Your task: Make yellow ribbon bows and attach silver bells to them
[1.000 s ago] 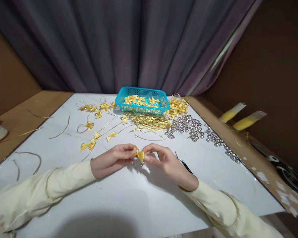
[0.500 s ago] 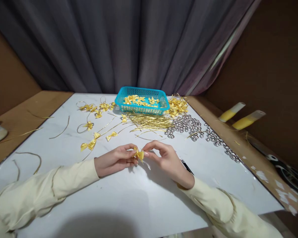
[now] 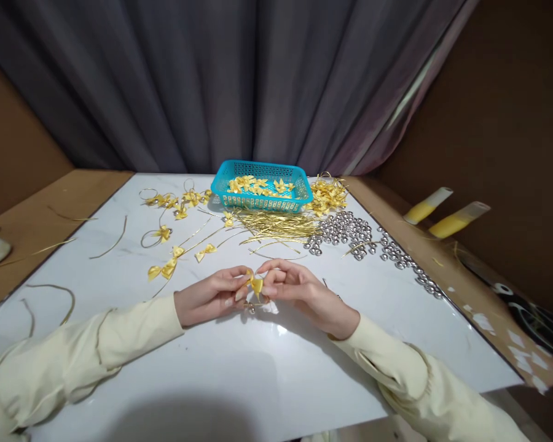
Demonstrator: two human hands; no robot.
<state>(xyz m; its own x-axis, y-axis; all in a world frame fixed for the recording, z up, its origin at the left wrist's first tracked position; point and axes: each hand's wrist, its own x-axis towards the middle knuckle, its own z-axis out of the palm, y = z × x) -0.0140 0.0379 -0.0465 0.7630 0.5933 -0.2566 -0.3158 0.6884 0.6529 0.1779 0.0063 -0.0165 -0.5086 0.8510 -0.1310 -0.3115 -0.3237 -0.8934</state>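
Observation:
Between the fingertips of my left hand (image 3: pixel 219 291) is a small yellow ribbon bow (image 3: pixel 257 285), gripped at its left side. My right hand (image 3: pixel 299 291) is curled at the bow's right edge, its thumb and fingers closed on that side. Thin gold cord shows around the bow. Just below hangs a small silver bead (image 3: pixel 252 310), close to the left fingertips. A pale, translucent scrap (image 3: pixel 271 307) shows beneath the right fingers. How the cord runs through the bow is hidden by the fingers.
A blue basket (image 3: pixel 262 202) holds yellow bows, with more bows (image 3: pixel 329 195) piled beside it. Gold cords (image 3: pixel 279 226) lie in front, silver beads (image 3: pixel 345 228) to the right. Bows with cord loops (image 3: pixel 163 233) lie left. Scissors (image 3: pixel 529 313) rest at the right edge.
The right fingers have shifted over the bow's right edge, and the bow has turned slightly. The silver bead and pale scrap below now show more plainly. The view has moved a little.

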